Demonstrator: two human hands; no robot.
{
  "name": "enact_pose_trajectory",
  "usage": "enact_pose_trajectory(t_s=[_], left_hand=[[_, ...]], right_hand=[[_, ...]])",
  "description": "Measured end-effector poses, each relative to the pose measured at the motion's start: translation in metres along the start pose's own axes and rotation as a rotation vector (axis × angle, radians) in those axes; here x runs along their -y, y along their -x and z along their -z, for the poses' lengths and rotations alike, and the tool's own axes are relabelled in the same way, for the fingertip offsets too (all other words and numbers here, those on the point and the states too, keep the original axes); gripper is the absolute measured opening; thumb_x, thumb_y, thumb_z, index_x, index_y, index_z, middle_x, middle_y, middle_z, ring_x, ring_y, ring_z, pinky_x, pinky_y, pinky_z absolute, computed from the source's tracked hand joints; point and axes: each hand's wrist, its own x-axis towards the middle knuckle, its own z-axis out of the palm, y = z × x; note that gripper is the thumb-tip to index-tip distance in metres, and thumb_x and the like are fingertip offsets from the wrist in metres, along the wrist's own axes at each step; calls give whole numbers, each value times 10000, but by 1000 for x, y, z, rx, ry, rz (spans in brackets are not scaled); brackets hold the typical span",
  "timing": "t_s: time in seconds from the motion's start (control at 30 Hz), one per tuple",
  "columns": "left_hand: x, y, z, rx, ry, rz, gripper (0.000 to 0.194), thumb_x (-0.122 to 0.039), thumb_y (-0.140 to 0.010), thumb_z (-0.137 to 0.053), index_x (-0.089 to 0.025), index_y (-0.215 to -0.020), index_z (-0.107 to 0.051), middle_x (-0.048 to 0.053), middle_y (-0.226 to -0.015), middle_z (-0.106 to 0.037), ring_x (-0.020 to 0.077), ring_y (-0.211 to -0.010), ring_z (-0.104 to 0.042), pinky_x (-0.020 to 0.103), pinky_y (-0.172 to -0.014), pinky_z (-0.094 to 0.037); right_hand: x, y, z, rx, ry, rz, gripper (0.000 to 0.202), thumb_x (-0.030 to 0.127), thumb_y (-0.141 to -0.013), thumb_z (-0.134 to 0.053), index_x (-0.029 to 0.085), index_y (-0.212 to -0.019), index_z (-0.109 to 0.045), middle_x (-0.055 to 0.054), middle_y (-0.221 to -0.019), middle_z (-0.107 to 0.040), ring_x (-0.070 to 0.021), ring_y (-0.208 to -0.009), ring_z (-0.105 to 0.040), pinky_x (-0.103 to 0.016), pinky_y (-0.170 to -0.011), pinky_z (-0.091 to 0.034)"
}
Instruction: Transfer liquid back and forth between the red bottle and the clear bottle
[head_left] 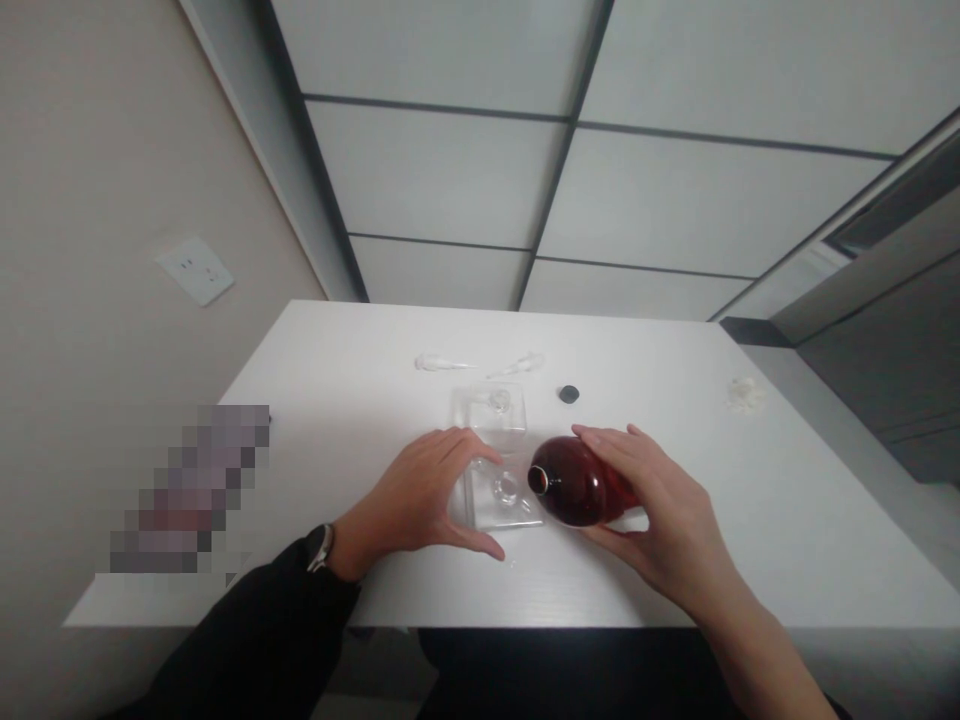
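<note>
My right hand (660,510) is wrapped round a dark red-brown bottle (574,480). The bottle tilts left, and its uncapped mouth faces the clear plastic pieces. My left hand (427,490) has thumb and fingers spread in a wide curve at the left of the nearer clear square piece (506,508); whether it touches the piece I cannot tell. A round ring shape shows in the middle of that piece. Just behind lies a second clear piece (499,410) with a similar round shape. A small dark round cap (569,394) rests beyond the bottle.
Two clear, slender dropper-like pieces (446,363) lie towards the back of the white table (337,370). At the far right is a small whitish heap (745,395). A blurred-out flat object (191,490) lies at the left edge. White panels rise behind the table.
</note>
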Motion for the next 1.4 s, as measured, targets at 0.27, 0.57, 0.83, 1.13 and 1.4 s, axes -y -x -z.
enact_pose_trajectory(t_s=[0.27,0.57,0.83,1.13,1.4], left_hand=[[-1,-1,-1,-9,-10,-34,842,-808,-642,-877,-205,-1193,-669,80,-1088,-749,314,-960,-724,430,-862,-552],[-3,-2,-1,4,-17,-19,835,-837,-666,-842,-223,-1211,-688,74,-1085,-744,311,-974,-712,425,-884,-548],[-3,-2,-1,-19,-29,-45,829,-791,-628,-897,-204,-1171,-679,70,-1073,-751,306,-945,-721,415,-858,-544],[-6,-2,-2,9,18,-39,844,-784,-637,-898,-197,-1202,-680,80,-1117,-765,312,-998,-731,420,-932,-539],[-3,-2,-3,8,39,-57,836,-869,-740,-758,-185,-1214,-670,94,-1115,-764,305,-1014,-729,426,-952,-530]], right_hand=[[3,-4,5,-3,97,80,738,333,-1042,-674,267,-1691,-328,-167,-1401,-707,-380,-1237,-701,-699,-1085,-531],[3,-5,5,4,121,79,807,290,-1030,-692,321,-1718,-272,-126,-1432,-693,-372,-1252,-682,-701,-1142,-480],[6,-8,5,-2,122,85,811,248,-1020,-699,284,-1716,-285,-142,-1427,-692,-385,-1238,-678,-708,-1105,-496],[4,-3,5,-3,93,61,765,269,-1031,-691,334,-1703,-331,-112,-1447,-674,-374,-1243,-668,-671,-1173,-445],[5,-3,5,-33,132,81,762,237,-1003,-738,303,-1679,-394,-135,-1407,-697,-387,-1202,-704,-692,-1160,-466]])
